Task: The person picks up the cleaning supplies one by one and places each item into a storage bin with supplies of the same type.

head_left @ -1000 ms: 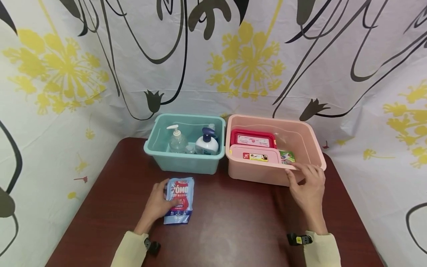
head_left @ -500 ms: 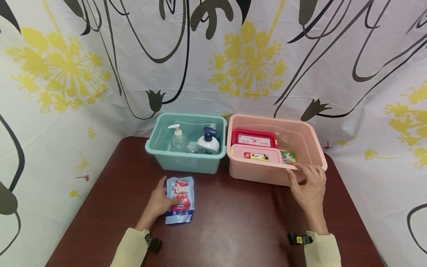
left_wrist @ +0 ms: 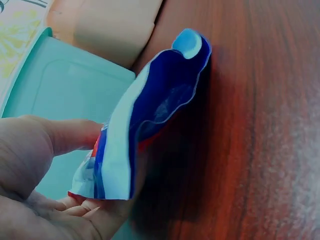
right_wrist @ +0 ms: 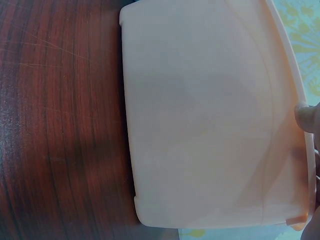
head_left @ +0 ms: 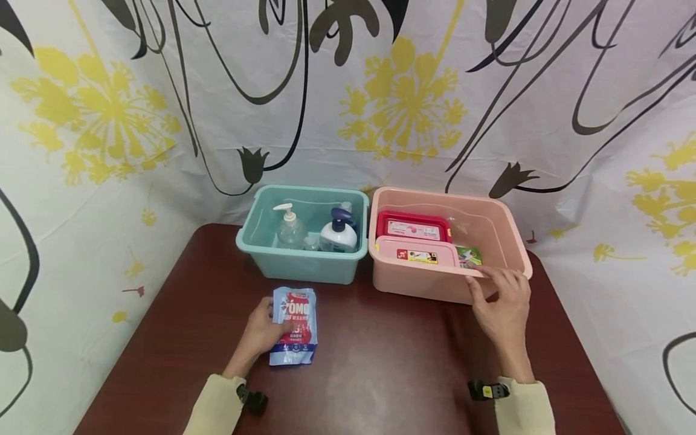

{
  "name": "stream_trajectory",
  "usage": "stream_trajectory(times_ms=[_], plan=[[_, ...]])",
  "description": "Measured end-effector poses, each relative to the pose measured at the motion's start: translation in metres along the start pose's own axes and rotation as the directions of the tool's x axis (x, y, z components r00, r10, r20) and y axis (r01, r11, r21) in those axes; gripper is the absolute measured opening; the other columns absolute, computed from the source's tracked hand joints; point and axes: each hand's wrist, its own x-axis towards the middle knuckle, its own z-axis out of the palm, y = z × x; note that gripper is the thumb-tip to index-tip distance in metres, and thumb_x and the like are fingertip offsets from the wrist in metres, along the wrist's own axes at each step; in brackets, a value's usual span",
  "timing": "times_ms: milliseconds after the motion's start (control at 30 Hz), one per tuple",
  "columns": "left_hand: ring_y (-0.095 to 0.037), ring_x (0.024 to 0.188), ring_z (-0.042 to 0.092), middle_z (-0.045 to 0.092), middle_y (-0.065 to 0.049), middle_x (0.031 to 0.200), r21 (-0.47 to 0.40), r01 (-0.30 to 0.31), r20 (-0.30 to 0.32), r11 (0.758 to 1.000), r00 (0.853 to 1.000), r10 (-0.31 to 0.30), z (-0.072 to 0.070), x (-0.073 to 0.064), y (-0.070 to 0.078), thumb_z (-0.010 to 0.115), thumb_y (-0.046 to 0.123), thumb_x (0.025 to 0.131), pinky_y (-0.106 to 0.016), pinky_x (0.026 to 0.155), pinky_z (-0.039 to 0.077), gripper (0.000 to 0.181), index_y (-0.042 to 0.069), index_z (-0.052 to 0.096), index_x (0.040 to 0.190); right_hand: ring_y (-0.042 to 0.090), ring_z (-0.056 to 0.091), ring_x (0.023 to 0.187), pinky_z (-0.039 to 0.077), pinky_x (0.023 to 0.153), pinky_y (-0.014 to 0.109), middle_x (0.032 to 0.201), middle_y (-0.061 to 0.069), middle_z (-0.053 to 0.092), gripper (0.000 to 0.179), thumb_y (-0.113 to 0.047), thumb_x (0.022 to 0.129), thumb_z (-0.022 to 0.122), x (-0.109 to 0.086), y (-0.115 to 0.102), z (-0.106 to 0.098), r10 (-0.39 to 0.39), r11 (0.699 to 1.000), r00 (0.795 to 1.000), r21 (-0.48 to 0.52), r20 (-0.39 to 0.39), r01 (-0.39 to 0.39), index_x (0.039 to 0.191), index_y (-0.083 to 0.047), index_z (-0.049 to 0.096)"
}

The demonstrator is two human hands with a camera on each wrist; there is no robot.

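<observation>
A blue and red OMO detergent pouch (head_left: 296, 329) is in my left hand (head_left: 262, 329), left of the table's middle. The thumb lies across its front and the fingers reach behind its left edge. In the left wrist view, the pouch (left_wrist: 117, 145) shows its folded bottom, with the hand (left_wrist: 45, 170) pinching its side. At the right, my right hand (head_left: 502, 305) holds the front rim of the pink bin (head_left: 418, 284), thumb outside and fingertips over the edge. The right wrist view shows the thumb (right_wrist: 306, 118) on that rim.
A teal bin (head_left: 304, 266) beside the pink one holds a clear pump bottle (head_left: 290, 232) and a white pump bottle (head_left: 338, 237). Inside the pink bin are a red-lidded box (head_left: 413, 228), a pink-lidded box (head_left: 415, 251) and a green packet (head_left: 469, 255). Patterned cloth hangs behind.
My left fingers have drawn down and curled further behind the pouch, whose face tilts slightly differently. The right hand stays on the pink bin's rim.
</observation>
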Motion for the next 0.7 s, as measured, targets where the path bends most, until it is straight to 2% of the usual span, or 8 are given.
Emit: stream_trajectory(times_ms=[167, 367, 700], plan=[[-0.024, 0.092, 0.070, 0.065, -0.021, 0.120, -0.036, -0.014, 0.002, 0.999, 1.000, 0.014, 0.0002, -0.0008, 0.0020, 0.078, 0.015, 0.090, -0.043, 0.080, 0.062, 0.063, 0.005, 0.044, 0.141, 0.042, 0.051, 0.107, 0.031, 0.100, 0.057, 0.105, 0.022, 0.072, 0.031, -0.013, 0.084, 0.083, 0.0000, 0.0004, 0.0007, 0.001, 1.000, 1.000, -0.006, 0.005, -0.001, 0.110, 0.001, 0.074], [-0.025, 0.093, 0.073, 0.067, -0.023, 0.122, -0.115, -0.018, 0.028, 0.993, 0.999, 0.021, -0.0010, 0.0006, 0.0047, 0.075, 0.013, 0.092, -0.043, 0.078, 0.063, 0.059, 0.004, 0.045, 0.143, 0.042, 0.051, 0.107, 0.031, 0.100, 0.056, 0.105, 0.022, 0.071, 0.031, -0.014, 0.084, 0.083, -0.0011, 0.0019, 0.0005, 0.011, 1.000, 1.000, -0.011, 0.013, -0.010, 0.110, 0.000, 0.074], [-0.025, 0.093, 0.073, 0.070, -0.020, 0.121, -0.153, -0.036, 0.034, 0.988, 0.999, 0.042, -0.0003, -0.0010, 0.0094, 0.074, 0.011, 0.093, -0.043, 0.078, 0.063, 0.054, 0.008, 0.049, 0.140, 0.041, 0.052, 0.107, 0.031, 0.100, 0.056, 0.105, 0.021, 0.072, 0.031, -0.015, 0.084, 0.083, -0.0006, 0.0006, 0.0001, 0.013, 1.000, 1.000, -0.009, 0.015, -0.013, 0.111, -0.001, 0.075]])
